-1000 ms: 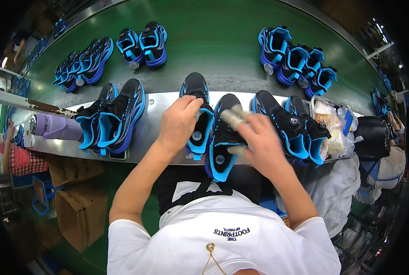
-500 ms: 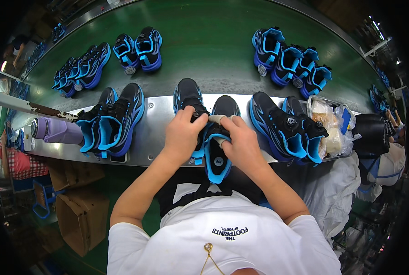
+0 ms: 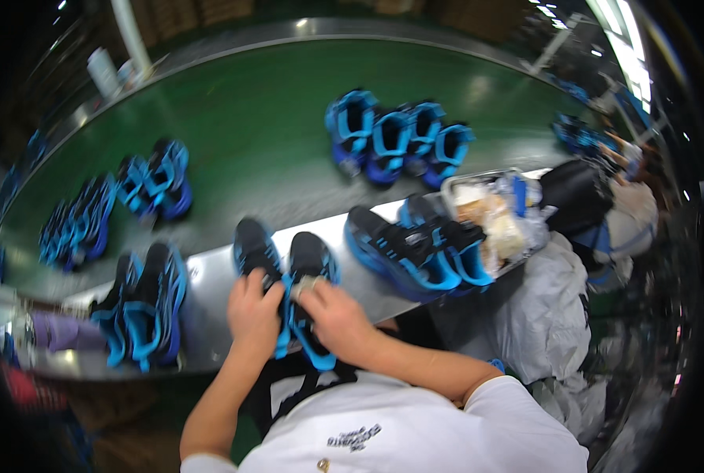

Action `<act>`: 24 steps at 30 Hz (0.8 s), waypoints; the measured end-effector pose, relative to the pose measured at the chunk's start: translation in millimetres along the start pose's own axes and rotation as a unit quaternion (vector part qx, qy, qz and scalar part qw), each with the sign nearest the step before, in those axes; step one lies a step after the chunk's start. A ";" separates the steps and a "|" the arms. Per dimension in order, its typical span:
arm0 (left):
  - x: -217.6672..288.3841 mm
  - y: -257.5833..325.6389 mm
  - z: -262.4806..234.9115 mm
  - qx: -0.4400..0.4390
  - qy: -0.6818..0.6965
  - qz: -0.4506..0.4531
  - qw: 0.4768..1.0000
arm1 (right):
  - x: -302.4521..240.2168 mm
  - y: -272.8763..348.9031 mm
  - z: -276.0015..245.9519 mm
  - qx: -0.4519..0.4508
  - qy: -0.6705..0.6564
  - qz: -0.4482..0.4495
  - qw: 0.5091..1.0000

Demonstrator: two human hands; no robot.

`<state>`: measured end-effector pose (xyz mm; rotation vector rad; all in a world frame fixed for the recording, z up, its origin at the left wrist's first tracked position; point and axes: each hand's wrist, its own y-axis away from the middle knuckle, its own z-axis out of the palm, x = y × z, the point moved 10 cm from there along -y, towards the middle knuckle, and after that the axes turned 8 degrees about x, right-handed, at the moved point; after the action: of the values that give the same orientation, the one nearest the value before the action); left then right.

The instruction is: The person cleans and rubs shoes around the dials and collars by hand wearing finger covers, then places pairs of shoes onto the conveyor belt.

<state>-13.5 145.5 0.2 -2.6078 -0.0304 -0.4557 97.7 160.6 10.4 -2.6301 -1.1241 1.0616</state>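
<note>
A pair of black and blue sneakers lies toes away from me on the metal ledge. My left hand [image 3: 253,311] grips the left sneaker [image 3: 254,243] over its upper, fingers bent at the instep. On the right sneaker [image 3: 312,252], the fingers of my right hand [image 3: 337,319] close at the tongue and collar. Beige coverings [image 3: 308,285] show around the right fingertips; motion blur hides their detail. Another pair of sneakers [image 3: 403,252] stands just right of my hands, and one more pair [image 3: 153,307] stands to the left.
Beyond the ledge [image 3: 210,296], several sneakers stand on the green conveyor belt [image 3: 257,110] in a right group [image 3: 391,138] and left groups [image 3: 154,181]. A tray of bagged items [image 3: 490,217] sits at the ledge's right end, a purple bottle [image 3: 64,329] at its left. White plastic sheeting [image 3: 549,307] hangs at right.
The view has swung to the right and up, so the bench appears tilted and shifted left, and more of the background shows. Both hands stay on the same pair of sneakers.
</note>
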 end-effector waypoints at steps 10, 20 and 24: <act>-9.0 19.3 -18.6 0.044 0.067 -0.047 0.996 | 11.1 26.4 8.4 0.034 -0.014 -0.008 0.999; 7.3 7.6 -24.5 -0.016 0.060 -0.008 0.998 | 12.4 27.5 1.2 0.034 -0.110 -0.009 0.993; -15.2 -10.2 -27.5 -0.046 0.107 -0.032 0.993 | 3.8 17.5 -29.2 -0.080 -0.016 0.028 0.996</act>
<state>-37.5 142.5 22.7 -2.6382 -0.0225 -0.7740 128.5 155.6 24.4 -2.7924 -1.1969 1.0708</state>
